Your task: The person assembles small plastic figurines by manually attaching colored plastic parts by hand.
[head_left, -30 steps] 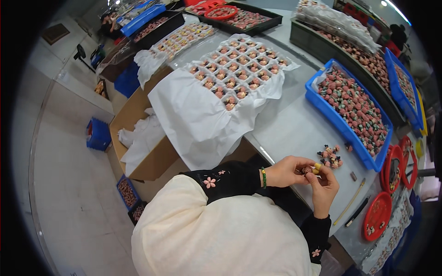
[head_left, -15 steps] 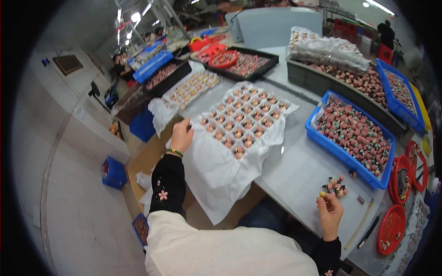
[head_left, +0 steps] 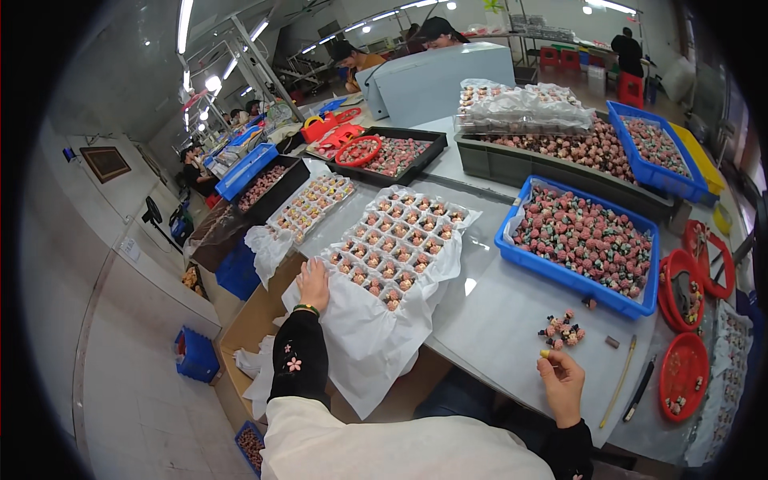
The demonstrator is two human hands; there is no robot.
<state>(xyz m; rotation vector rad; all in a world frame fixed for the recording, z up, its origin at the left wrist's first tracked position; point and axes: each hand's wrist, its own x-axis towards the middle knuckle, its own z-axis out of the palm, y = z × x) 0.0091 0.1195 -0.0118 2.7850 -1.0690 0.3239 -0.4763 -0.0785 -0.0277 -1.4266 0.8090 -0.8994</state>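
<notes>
My left hand (head_left: 313, 285) lies on the white tissue paper (head_left: 364, 328) at the near left edge of a compartment tray (head_left: 404, 214), its fingers stretched out. Small pink-and-dark figurines sit in the tray's cells, and the paper hangs over the table's front edge. At the right, my right hand (head_left: 563, 387) is held just in front of a small pile of figurines (head_left: 562, 329). Its thumb and forefinger are drawn together in a pinch. A yellow cover or piece (head_left: 546, 354) shows at the fingertip; whatever lies between the fingers is too small to make out.
A blue crate (head_left: 576, 284) full of pink figurines stands beyond the pile. An eraser-like block (head_left: 612, 342), a thin yellow stick (head_left: 620, 380) and a black pen-like tool (head_left: 639, 390) lie right, near red trays (head_left: 684, 376). Another filled tray (head_left: 312, 204) sits far left.
My left hand has come down from a raised, closed posture onto the paper, fingers now spread. The right hand stays by the pile, still pinched. The whole view has shifted with my head.
</notes>
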